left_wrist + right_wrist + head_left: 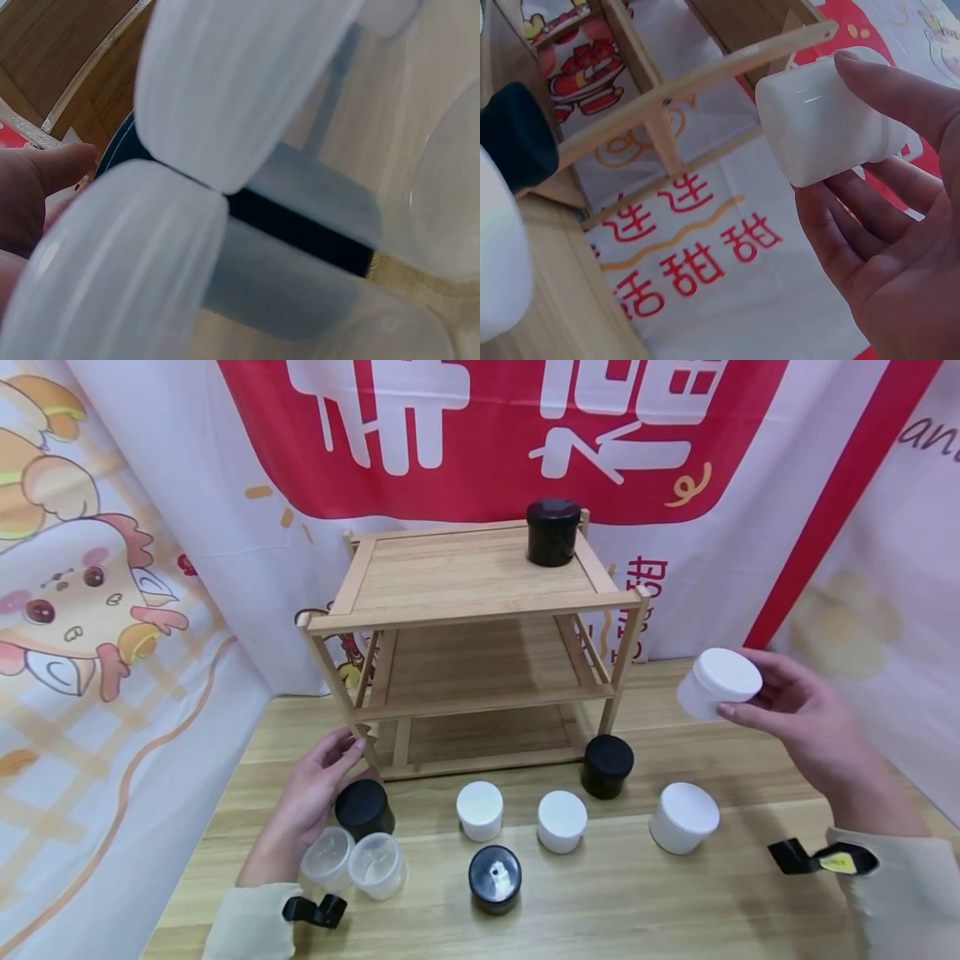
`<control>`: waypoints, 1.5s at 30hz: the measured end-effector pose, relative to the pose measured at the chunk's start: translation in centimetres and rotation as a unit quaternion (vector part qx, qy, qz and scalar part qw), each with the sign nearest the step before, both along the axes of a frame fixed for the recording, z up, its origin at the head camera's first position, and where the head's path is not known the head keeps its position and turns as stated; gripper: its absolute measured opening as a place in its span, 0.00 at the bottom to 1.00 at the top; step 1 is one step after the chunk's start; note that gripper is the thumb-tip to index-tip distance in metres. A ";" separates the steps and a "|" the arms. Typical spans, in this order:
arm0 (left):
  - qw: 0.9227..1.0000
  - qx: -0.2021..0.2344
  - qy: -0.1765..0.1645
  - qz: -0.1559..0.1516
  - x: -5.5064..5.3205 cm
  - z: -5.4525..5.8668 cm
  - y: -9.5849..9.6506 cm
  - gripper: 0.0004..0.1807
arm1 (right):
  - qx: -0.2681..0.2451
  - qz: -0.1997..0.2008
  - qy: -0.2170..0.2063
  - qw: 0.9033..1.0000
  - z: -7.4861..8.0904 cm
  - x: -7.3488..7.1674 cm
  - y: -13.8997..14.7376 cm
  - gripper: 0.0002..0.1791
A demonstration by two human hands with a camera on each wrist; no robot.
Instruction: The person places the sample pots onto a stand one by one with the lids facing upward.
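Note:
My right hand (806,718) grips a white lidded jar (817,120) in the air to the right of a three-tier wooden shelf (450,577), thumb on one side and fingers round the other. My left hand (318,785) holds the shelf's front left leg low down, thumb and fingers at the wood. A black jar (365,810) stands beside that wrist, with two clear cups (377,866) in front of it. In the left wrist view, blurred clear cups (225,90) hide much of the black jar and part of the hand.
One black jar (553,533) stands on the shelf's top right. On the table are two small white jars (480,811), a larger white jar (684,818), a black jar (607,767) near the front right leg, and another black jar (495,879) nearer me. Printed cloth (480,443) hangs behind.

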State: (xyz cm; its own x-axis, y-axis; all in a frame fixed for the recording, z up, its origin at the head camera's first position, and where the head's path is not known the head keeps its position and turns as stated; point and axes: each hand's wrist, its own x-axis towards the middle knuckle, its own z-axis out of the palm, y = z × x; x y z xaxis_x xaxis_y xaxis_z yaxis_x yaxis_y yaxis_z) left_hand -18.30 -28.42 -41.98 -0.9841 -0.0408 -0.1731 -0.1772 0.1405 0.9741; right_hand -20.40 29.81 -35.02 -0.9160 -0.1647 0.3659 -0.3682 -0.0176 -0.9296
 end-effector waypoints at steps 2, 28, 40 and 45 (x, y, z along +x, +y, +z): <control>1.000 0.001 0.000 0.000 0.0 0.0 0.0 0.38 | 0.004 -0.008 -0.002 1.000 0.8 -0.2 -0.4 0.36; 1.000 0.002 0.007 -0.004 -0.2 -0.2 -0.3 0.38 | 0.042 0.003 0.071 0.997 11.3 -2.2 -6.2 0.34; 1.000 0.008 0.011 -0.004 -0.3 0.0 -0.2 0.36 | 0.163 -0.057 0.041 0.984 13.8 -2.9 -8.4 0.35; 1.000 0.010 0.007 -0.002 -0.2 -0.1 -0.1 0.36 | 0.195 -0.065 0.039 0.978 14.2 -4.0 -10.2 0.36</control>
State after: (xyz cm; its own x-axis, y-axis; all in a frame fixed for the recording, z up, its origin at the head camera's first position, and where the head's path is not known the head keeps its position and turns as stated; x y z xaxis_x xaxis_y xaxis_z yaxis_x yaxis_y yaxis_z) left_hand -18.48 -28.49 -42.07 -0.9867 -0.0336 -0.1593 -0.1623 0.1210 0.9793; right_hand -24.37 19.63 -20.86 -0.9098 -0.1901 0.3689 -0.4147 0.3841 -0.8249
